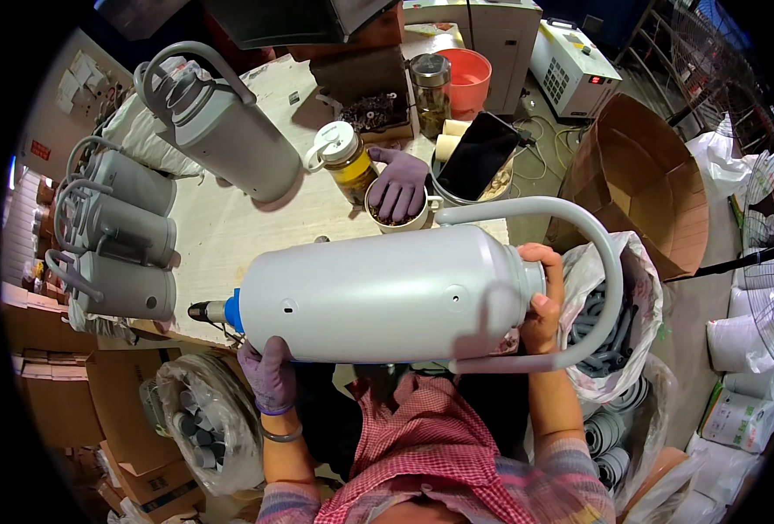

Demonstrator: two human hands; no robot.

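A large grey jug (pixel 378 293) lies sideways in front of me, its mouth toward the right. Its curved tube handle (pixel 610 253) loops past the neck. My bare right hand (pixel 542 301) is closed round the neck, thumb and fingers showing at the mouth. My left hand (pixel 269 377), in a purple glove, presses against the lower edge near the jug's base; its fingers are partly hidden. A blue fitting (pixel 233 311) touches the base end, with a black and metal tool (pixel 208 312) running left from it. Two small holes show on the jug's side.
More grey jugs stand on the white table (pixel 217 231) at left. Behind mine are a white-lidded jar (pixel 343 157), a cup topped by a purple glove (pixel 398 188) and a phone (pixel 483 157). Bags of grey parts (pixel 610 336) flank me; a cardboard box (pixel 640 183) stands right.
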